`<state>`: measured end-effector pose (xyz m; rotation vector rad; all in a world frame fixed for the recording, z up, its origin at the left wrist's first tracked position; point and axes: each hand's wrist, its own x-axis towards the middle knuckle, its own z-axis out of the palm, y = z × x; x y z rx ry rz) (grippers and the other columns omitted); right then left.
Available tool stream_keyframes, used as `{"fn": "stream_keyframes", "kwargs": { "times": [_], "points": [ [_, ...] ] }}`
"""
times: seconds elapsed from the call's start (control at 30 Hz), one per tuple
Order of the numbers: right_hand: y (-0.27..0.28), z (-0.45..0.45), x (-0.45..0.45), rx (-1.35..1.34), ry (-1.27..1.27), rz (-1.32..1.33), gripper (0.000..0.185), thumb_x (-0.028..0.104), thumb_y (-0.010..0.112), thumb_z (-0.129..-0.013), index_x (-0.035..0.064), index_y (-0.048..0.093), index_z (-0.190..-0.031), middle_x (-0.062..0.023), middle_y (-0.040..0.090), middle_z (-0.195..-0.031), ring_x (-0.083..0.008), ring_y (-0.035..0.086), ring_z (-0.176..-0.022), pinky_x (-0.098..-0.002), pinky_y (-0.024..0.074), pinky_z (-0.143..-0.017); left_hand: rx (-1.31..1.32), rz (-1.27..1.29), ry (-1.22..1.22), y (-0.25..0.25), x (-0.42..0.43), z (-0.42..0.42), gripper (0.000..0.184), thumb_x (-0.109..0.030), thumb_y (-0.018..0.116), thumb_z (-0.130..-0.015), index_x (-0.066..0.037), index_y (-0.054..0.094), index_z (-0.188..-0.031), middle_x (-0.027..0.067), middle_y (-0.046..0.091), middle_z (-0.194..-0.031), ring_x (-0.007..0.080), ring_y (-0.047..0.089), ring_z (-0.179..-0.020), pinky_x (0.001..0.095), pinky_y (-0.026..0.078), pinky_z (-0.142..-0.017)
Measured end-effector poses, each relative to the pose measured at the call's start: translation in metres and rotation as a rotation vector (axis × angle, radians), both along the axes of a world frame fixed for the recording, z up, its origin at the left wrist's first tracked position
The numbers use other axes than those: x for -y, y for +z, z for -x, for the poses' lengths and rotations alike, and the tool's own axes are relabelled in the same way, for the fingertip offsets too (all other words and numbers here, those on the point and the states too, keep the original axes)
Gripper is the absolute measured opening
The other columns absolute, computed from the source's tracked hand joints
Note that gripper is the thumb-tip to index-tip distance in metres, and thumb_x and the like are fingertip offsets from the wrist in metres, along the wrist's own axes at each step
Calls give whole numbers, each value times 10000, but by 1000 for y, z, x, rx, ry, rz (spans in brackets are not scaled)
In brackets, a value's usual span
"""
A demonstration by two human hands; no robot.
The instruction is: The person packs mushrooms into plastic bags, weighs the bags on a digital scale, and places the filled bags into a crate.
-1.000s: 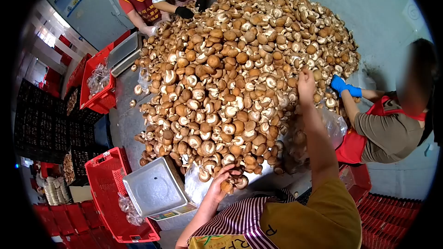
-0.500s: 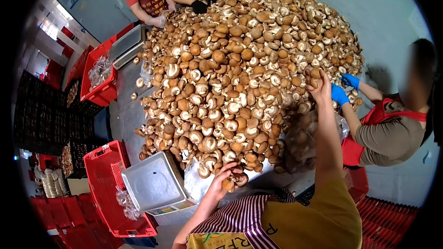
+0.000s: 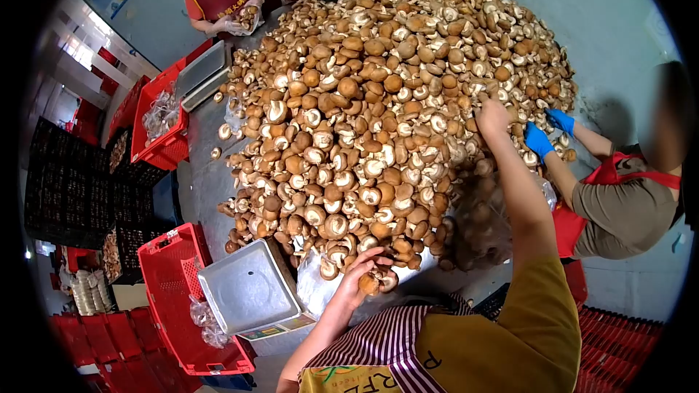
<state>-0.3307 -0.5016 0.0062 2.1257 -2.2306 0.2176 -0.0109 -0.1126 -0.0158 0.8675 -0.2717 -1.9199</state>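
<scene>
A large heap of brown mushrooms (image 3: 349,131) covers the metal table (image 3: 207,196). My left hand (image 3: 357,280), low at the heap's near edge, has its fingers curled round a couple of mushrooms (image 3: 370,284). Beside it lies a clear plastic bag (image 3: 314,287). My right hand (image 3: 493,115) reaches to the right part of the heap, with the back of the hand up; its fingertips are down among the mushrooms, and what they hold, if anything, is hidden.
A scale (image 3: 251,287) stands left of my left hand, beside a red crate (image 3: 171,276) with bagged goods. Another scale (image 3: 204,73) and red crate (image 3: 164,120) are farther back. A blue-gloved co-worker (image 3: 619,204) is at the right; two people are across the table.
My right hand, turned up with a mushroom half a second ago, is now turned down on the heap. The far-left co-worker has lifted a bag of mushrooms. My left hand keeps its hold.
</scene>
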Motion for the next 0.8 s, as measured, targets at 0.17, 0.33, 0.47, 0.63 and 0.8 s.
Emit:
{"fn": "stream_keyframes", "kwargs": {
  "times": [0.17, 0.33, 0.47, 0.63, 0.8],
  "points": [
    [-10, 12, -41, 581, -38, 208, 299, 240, 680, -796, 85, 675, -1051, -162, 615, -1074, -318, 613, -949, -399, 498, -808, 4, -39, -27, -22, -8, 4, 605, -324, 625, -891, -63, 403, -1390, 200, 571, -1214, 315, 651, -1002, 349, 579, -684],
    [29, -32, -180, 982, 613, -152, 164, 125, 679, -821, 79, 611, -962, -51, 564, -962, -148, 555, -813, -272, 465, -695, -64, 3, -269, -36, -3, 20, 722, -518, 578, -910, -88, 346, -1441, 213, 512, -1303, 354, 592, -1133, 368, 570, -718],
    [92, -79, -267, 990, 749, -705, 204, 166, 701, -815, 44, 577, -922, -70, 529, -938, -181, 570, -797, -303, 485, -681, -328, -206, -269, -22, 6, 33, 807, -710, 455, -872, -129, 397, -1429, 201, 495, -1342, 387, 499, -1237, 502, 495, -906],
    [69, -101, -326, 718, 1111, -356, 412, 285, 695, -827, 49, 582, -1147, -110, 550, -1082, -277, 567, -979, -390, 490, -882, -696, -205, -259, -72, -19, 24, 646, -604, 446, -945, -67, 518, -1297, 105, 567, -1278, 275, 527, -1191, 449, 421, -1026],
    [61, -101, -302, 1144, 1074, -623, 526, 306, 675, -855, 6, 541, -1266, -160, 576, -1149, -287, 575, -1051, -386, 474, -942, -209, -133, -293, -78, -39, 15, 415, -359, 565, -946, -44, 561, -1216, 133, 610, -1194, 286, 602, -1091, 460, 496, -956]
  ]
}}
